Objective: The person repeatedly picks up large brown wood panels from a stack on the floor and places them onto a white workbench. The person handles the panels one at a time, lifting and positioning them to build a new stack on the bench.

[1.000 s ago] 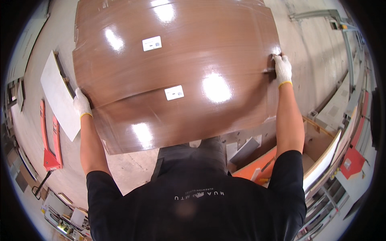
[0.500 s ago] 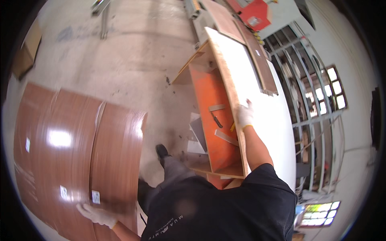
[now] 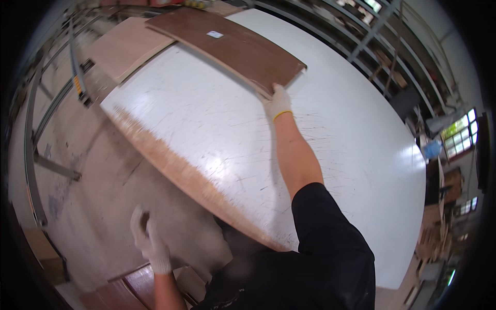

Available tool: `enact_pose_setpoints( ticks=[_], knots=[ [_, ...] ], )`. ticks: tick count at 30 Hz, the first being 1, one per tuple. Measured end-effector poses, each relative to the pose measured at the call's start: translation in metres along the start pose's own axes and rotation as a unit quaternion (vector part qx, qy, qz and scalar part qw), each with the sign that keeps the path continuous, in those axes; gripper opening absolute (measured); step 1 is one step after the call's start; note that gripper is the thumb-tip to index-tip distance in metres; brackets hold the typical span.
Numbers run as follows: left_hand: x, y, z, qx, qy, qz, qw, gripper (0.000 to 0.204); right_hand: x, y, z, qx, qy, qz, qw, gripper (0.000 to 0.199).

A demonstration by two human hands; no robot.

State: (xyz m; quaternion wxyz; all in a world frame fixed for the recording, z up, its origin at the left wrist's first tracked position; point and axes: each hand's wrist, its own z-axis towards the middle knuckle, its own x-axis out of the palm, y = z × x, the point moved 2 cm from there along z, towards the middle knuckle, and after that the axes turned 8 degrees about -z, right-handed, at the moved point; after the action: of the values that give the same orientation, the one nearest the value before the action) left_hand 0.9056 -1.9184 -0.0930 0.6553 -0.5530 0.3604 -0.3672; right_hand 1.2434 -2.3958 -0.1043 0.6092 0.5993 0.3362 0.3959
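My gloved right hand (image 3: 279, 102) reaches across the white tabletop (image 3: 356, 170) and grips the near corner of a dark brown wood-grain board (image 3: 232, 44). The thumb lies over the board's edge, and the other fingers are partly hidden. That board lies flat on the table, overlapping a lighter pinkish-brown board (image 3: 126, 46). Off the table's near left edge, my gloved left hand (image 3: 150, 240) hangs in the air, holding nothing. Its fingers are curved, with a gap between them and the thumb.
The tabletop has scratches and a worn, bare-wood left edge (image 3: 175, 175). Grey metal frames (image 3: 33, 139) stand on the floor at left. Glossy brown panels (image 3: 116, 295) lie low at the bottom left. Metal racking (image 3: 374, 39) runs along the far right.
My view has swung right, over the tabletop. My right hand has gone from the table's edge to the dark brown board. My left hand has come off the glossy panels.
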Motion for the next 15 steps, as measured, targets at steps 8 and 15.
enact_pose_setpoints(
  ticks=[8, 15],
  knots=[
    [0.297, -0.058, 0.12, -0.276, 0.199, -0.353, 0.871, 0.045, 0.067, 0.017, -0.162, 0.166, 0.188, 0.137, 0.958, 0.033],
    [0.213, -0.033, 0.085, -0.317, 0.256, -0.245, 0.88, 0.041, -0.094, 0.148, -0.239, -0.084, 0.362, -0.384, 0.845, 0.024]
  ],
)
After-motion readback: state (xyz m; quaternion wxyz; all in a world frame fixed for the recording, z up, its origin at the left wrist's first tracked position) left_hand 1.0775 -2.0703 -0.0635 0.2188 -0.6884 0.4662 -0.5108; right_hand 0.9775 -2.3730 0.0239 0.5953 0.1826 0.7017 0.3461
